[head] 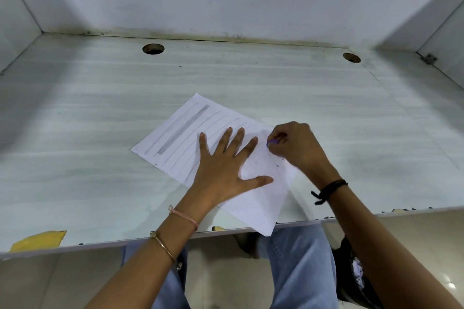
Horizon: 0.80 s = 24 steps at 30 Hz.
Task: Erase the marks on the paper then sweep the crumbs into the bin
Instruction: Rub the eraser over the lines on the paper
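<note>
A white sheet of paper (175, 138) lies at an angle on the pale desk (88, 113), its near corner hanging over the front edge. Pencil lines and one thick grey stroke (182, 129) cover its far left part. My left hand (226, 163) presses flat on the sheet with fingers spread. My right hand (296, 145) pinches a small purple eraser (272, 142) against the paper's right side. Dark eraser crumbs (270, 162) speckle the sheet between the two hands.
Two round cable holes (153, 48) (351, 57) sit near the desk's back edge. White walls enclose the desk on three sides. A dark bin (351, 273) with crumpled paper stands on the floor at my right, below the desk. Yellow chipped patches (37, 239) mark the front edge.
</note>
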Motion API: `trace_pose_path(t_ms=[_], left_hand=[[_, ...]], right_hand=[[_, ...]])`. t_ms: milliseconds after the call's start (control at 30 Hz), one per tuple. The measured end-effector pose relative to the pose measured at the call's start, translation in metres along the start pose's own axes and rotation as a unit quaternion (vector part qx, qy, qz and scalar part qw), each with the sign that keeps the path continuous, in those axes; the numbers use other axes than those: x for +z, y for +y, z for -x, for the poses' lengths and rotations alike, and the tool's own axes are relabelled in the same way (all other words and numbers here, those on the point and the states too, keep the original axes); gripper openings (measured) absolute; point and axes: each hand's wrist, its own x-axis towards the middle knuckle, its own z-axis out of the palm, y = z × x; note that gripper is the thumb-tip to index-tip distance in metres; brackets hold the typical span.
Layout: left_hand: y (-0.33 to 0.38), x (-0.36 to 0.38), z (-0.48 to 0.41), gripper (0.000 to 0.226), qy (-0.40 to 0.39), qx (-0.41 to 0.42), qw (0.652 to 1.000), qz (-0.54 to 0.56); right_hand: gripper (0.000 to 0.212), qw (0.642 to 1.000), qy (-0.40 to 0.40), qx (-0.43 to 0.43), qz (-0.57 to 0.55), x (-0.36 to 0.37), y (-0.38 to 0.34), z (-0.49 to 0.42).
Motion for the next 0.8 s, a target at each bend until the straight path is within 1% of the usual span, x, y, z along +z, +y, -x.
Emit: trace_pose_path(t_ms=[33, 67, 133, 167, 200, 267, 300, 333, 400, 433, 467, 533, 567, 600, 633, 700, 733, 767, 800], left_hand=[[0.0, 0.0, 0.0, 0.102, 0.001, 0.0, 1.0, -0.001], [0.0, 0.0, 0.0, 0.1, 0.0, 0.001, 1.0, 0.001], [0.0, 0.001, 0.001, 0.097, 0.003, 0.004, 1.0, 0.008], [0.0, 0.0, 0.002, 0.097, 0.004, 0.005, 1.0, 0.007], [0.0, 0.0, 0.002, 0.097, 0.003, 0.005, 1.0, 0.007], [0.0, 0.0, 0.001, 0.098, 0.002, 0.003, 1.0, 0.009], [0.0, 0.0, 0.001, 0.098, 0.002, 0.001, 1.0, 0.006], [0.0, 0.0, 0.001, 0.097, 0.0, 0.002, 1.0, 0.003], [0.0, 0.0, 0.002, 0.094, 0.003, 0.006, 1.0, 0.001], [0.0, 0.0, 0.001, 0.094, 0.006, 0.007, 1.0, 0.002], [0.0, 0.0, 0.001, 0.094, 0.007, 0.006, 1.0, 0.007], [-0.001, 0.001, 0.001, 0.097, 0.004, 0.003, 1.0, 0.01], [-0.001, 0.001, 0.001, 0.098, 0.007, 0.002, 1.0, 0.003], [-0.001, 0.001, 0.001, 0.098, 0.008, 0.003, 1.0, -0.003], [-0.001, 0.001, 0.002, 0.098, 0.005, 0.004, 1.0, -0.005], [-0.001, 0.001, 0.002, 0.096, 0.002, 0.006, 1.0, 0.002], [-0.001, 0.0, 0.002, 0.096, 0.003, 0.005, 1.0, 0.006], [-0.001, 0.0, 0.001, 0.097, 0.003, 0.005, 1.0, 0.01], [-0.001, 0.0, 0.001, 0.097, 0.005, 0.004, 1.0, 0.01]], right_hand=[[0.008, 1.0, 0.008, 0.002, 0.007, 0.0, -0.001, -0.001], [0.008, 1.0, -0.003, -0.017, 0.017, 0.003, -0.004, 0.002], [0.007, 0.995, -0.063, -0.075, 0.029, 0.012, -0.012, 0.015], [0.007, 0.993, -0.077, -0.082, 0.022, 0.012, -0.012, 0.017], [0.007, 0.996, -0.065, -0.066, 0.019, 0.008, -0.007, 0.012], [0.009, 1.0, 0.004, -0.011, 0.024, -0.003, 0.002, -0.002], [0.009, 0.999, 0.02, -0.002, 0.029, -0.004, 0.003, -0.004], [0.008, 0.999, 0.013, -0.018, 0.032, -0.002, 0.0, -0.001], [0.006, 0.995, -0.044, -0.083, 0.04, 0.01, -0.008, 0.012], [0.005, 0.992, -0.068, -0.098, 0.028, 0.013, -0.009, 0.017], [0.005, 0.994, -0.071, -0.084, 0.011, 0.011, -0.005, 0.015], [0.006, 1.0, -0.015, -0.023, -0.011, 0.001, 0.006, 0.0], [0.007, 1.0, 0.011, -0.008, -0.001, -0.002, 0.008, -0.005], [0.008, 1.0, 0.017, -0.012, 0.01, 0.0, 0.006, -0.005], [0.007, 0.999, 0.005, -0.032, 0.019, 0.005, 0.002, -0.001], [0.005, 0.995, -0.044, -0.084, 0.023, 0.018, -0.005, 0.013], [0.005, 0.995, -0.053, -0.08, 0.006, 0.016, -0.002, 0.014], [0.006, 0.998, -0.038, -0.053, -0.012, 0.011, 0.004, 0.008], [0.006, 0.999, -0.006, -0.021, -0.028, 0.004, 0.011, -0.001]])
